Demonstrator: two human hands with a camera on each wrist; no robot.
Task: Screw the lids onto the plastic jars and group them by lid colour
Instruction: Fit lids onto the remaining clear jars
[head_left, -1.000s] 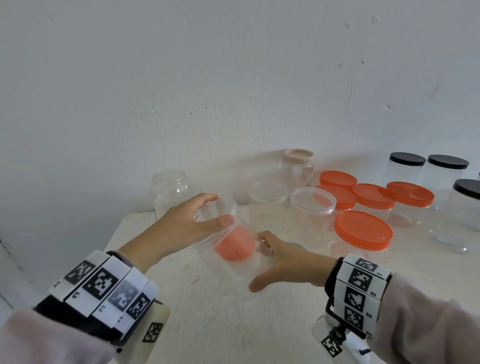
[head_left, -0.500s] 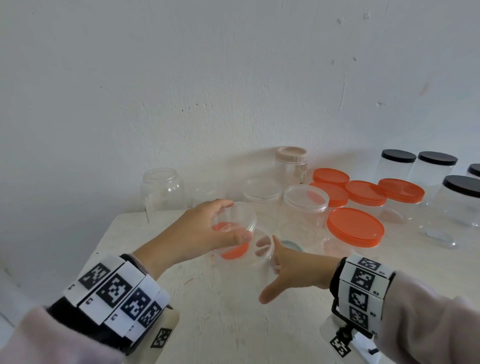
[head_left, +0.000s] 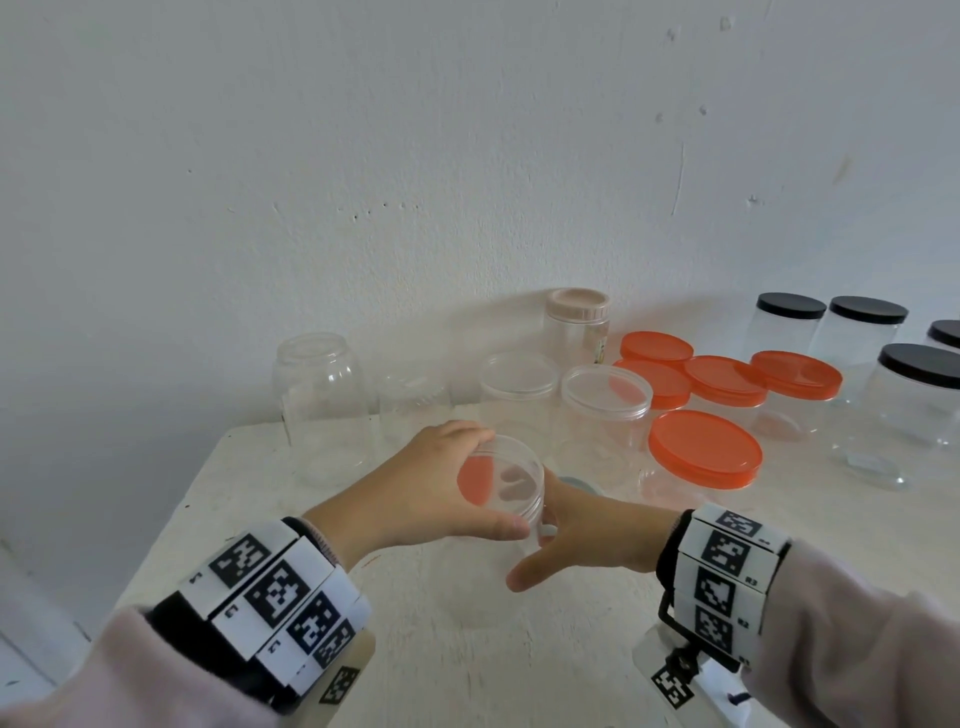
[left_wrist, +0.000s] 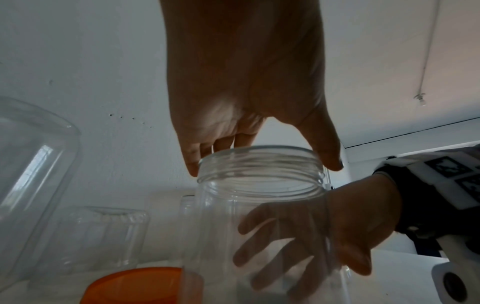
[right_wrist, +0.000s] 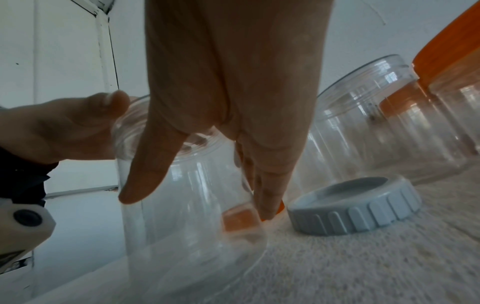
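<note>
Head view: left hand (head_left: 421, 493) and right hand (head_left: 597, 535) grip a lidless jar (head_left: 501, 480).

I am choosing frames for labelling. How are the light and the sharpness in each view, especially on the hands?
Head view: even light; left hand, right hand and open jar clear. Left wrist view: the left hand is dark, backlit by the bright wall. Right wrist view: the right hand is dim, the jar's base is smeared, the grey lid is sharp.

right wristband (head_left: 722, 571) tags marked R3, R2; left wristband (head_left: 280, 597) tag marked L2
</note>
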